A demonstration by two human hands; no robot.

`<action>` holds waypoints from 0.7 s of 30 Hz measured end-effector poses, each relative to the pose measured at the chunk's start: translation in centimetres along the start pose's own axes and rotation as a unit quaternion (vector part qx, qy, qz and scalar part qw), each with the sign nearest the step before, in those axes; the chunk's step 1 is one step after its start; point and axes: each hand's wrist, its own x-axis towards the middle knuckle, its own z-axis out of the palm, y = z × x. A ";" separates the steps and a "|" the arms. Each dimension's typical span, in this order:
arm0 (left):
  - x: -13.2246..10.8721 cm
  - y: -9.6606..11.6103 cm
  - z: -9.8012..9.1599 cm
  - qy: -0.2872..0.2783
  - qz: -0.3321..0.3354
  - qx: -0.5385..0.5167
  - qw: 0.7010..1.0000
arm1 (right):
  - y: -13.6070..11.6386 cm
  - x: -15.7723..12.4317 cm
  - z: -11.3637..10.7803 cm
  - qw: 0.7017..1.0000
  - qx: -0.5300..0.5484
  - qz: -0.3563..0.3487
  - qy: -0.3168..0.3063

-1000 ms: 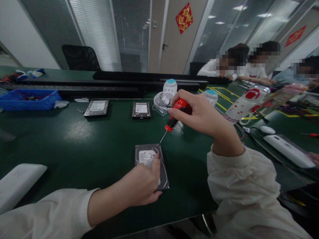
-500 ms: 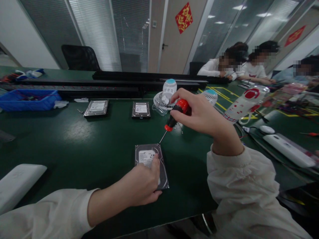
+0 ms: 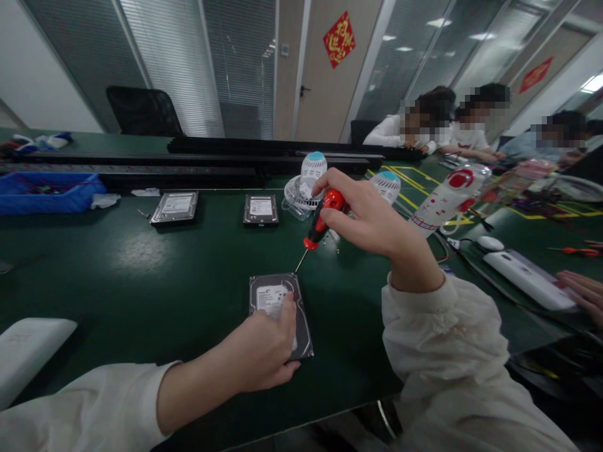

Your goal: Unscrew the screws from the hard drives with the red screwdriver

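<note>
A hard drive (image 3: 304, 333) with a silver-grey cover and a white label lies flat on the dark green table. My left hand (image 3: 264, 345) holds it down, index finger stretched over the label and thumb by the near edge; its other fingers are partly hidden. My right hand (image 3: 365, 216) is closed around the red and black handle of a screwdriver (image 3: 320, 223). The tilted shaft meets the drive's far right corner; the screw under the tip is too small to make out. Small metal bits (image 3: 337, 250) lie beyond the screwdriver.
Two more hard drives (image 3: 175, 207) (image 3: 260, 209) lie farther back. A blue bin (image 3: 51, 193) stands at left, a white box-like object (image 3: 32, 351) nearer. Behind my right hand are small white fans (image 3: 313, 168); to the right, a bottle (image 3: 447, 201), a power strip (image 3: 530, 280) and another person's hand (image 3: 584, 292).
The view has shifted slightly. Another person's hand has come in at the right edge. The screwdriver tip stays at the same corner, and my left hand stays on the drive.
</note>
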 end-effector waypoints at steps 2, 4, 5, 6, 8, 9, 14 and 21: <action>0.0 0.0 -0.1 -0.003 0.002 -0.002 1.000 | -0.1 0.0 0.0 1.000 0.000 0.024 -0.002; 0.0 0.0 -0.1 -0.007 -0.004 -0.002 1.000 | -0.1 0.0 -0.1 0.999 -0.002 0.038 -0.003; 0.0 0.0 -0.1 -0.009 -0.005 -0.001 1.000 | -0.1 0.0 -0.1 0.999 -0.002 0.037 -0.004; 0.0 0.0 -0.2 -0.010 -0.006 0.001 1.000 | -0.1 0.0 -0.1 1.000 -0.002 0.030 -0.007; 0.0 0.0 -0.1 -0.011 -0.003 0.005 1.000 | -0.1 -0.1 -0.2 1.000 0.000 0.015 -0.012; 0.0 0.0 -0.1 -0.010 -0.001 0.007 1.000 | -0.1 -0.1 -0.3 1.000 0.000 0.010 -0.016; -0.1 -0.1 -0.1 -0.007 0.003 0.008 1.000 | -0.1 -0.1 -0.3 0.999 -0.007 0.031 -0.014; 0.0 -0.1 -0.2 -0.003 0.002 0.014 1.000 | 0.0 -0.2 -0.3 1.000 0.017 -0.003 -0.019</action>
